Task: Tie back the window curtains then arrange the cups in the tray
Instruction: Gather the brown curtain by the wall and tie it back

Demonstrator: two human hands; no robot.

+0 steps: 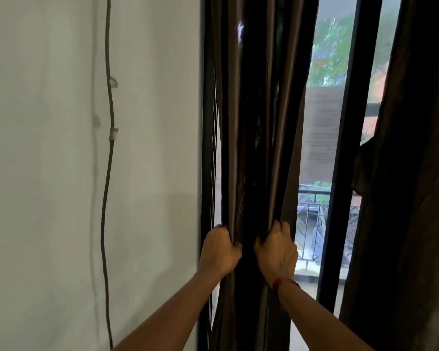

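Note:
A dark brown left curtain hangs gathered into folds against the left side of the window frame. My left hand is closed on its left edge, next to the frame. My right hand, with a red band on the wrist, is closed on its right folds at the same height. A second dark brown curtain hangs at the far right and neither hand touches it. No cups or tray are in view.
A white wall fills the left half, with a dark cable clipped down it. Black window frame bars stand between the curtains. Through the glass I see a balcony railing and trees.

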